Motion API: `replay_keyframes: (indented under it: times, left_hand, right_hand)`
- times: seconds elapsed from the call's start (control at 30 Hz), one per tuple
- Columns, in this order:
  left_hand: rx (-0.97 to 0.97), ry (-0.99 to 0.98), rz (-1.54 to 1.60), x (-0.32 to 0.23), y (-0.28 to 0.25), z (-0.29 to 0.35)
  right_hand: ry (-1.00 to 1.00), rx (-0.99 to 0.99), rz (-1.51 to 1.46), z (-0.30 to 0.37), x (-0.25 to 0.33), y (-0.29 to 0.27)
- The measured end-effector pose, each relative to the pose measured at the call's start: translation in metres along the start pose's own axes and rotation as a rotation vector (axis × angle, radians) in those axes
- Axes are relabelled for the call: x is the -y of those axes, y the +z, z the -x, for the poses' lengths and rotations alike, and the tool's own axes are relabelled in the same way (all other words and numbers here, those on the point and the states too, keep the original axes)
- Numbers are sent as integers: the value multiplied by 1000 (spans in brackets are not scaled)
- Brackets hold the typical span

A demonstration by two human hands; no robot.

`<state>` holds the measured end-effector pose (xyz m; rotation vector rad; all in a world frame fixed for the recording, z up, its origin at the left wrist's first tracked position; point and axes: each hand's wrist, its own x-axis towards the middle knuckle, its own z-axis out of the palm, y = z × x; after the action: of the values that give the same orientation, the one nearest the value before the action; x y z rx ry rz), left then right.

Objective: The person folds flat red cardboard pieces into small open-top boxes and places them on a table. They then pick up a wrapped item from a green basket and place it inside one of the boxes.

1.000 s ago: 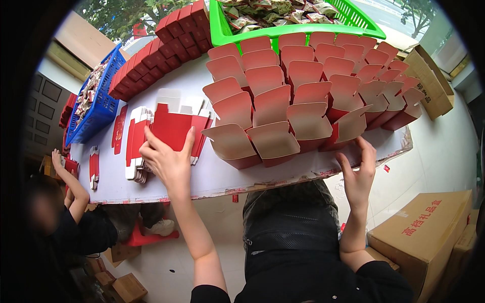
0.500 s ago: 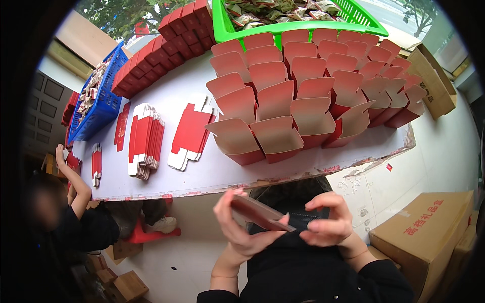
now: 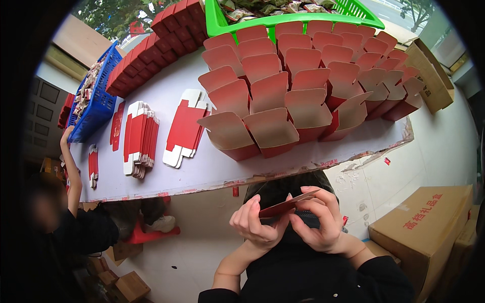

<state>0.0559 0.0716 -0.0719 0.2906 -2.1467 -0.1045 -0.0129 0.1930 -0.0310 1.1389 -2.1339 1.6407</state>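
Over my lap, below the table's front edge, a flattened red paper box [image 3: 284,206] is held between my two hands, seen nearly edge-on and tilted up to the right. Its left end is pinched by my left hand [image 3: 256,222]. The fingers and thumb of my right hand [image 3: 321,220] close on its right end. Beyond my hands, rows of red boxes [image 3: 273,134] stand on the table with their lids up. To their left lie a few flat red-and-white box blanks [image 3: 184,129] and a thicker stack of blanks [image 3: 139,139].
A green basket [image 3: 288,21] of small packets stands behind the open boxes. Closed red boxes [image 3: 146,58] are piled at the back left, beside a blue basket [image 3: 103,103]. A co-worker's hand [image 3: 67,133] is at that basket. Large cardboard cartons [image 3: 419,237] stand at the right.
My right hand has moved in and taken the free end of the box. The box now slopes up to the right instead of down. The co-worker's arm has reached up toward the blue basket.
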Motion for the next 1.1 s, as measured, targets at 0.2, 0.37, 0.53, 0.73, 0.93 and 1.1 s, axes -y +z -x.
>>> replay_keyframes:
  times: [0.2, 0.37, 0.53, 0.73, 0.93, 1.1]
  left_hand:
    - [9, 18, -38, -2, 1, -6]
    - [109, 46, 87, -6, 2, -11]
    - [178, -6, 337, -7, -2, -23]
    - [228, -84, 670, -3, 3, -15]
    - [265, -149, 795, -3, 10, -15]
    - [262, -143, 730, -2, 12, -17]
  right_hand:
    - [-12, 114, 74, -14, 2, -8]
    - [-21, 164, -95, -9, -6, -7]
    - [-40, 182, -372, -7, -13, -11]
    - [29, 82, -588, 12, -30, -6]
    - [116, 80, -367, 10, -31, -8]
    - [40, 116, -209, 3, -34, -5]
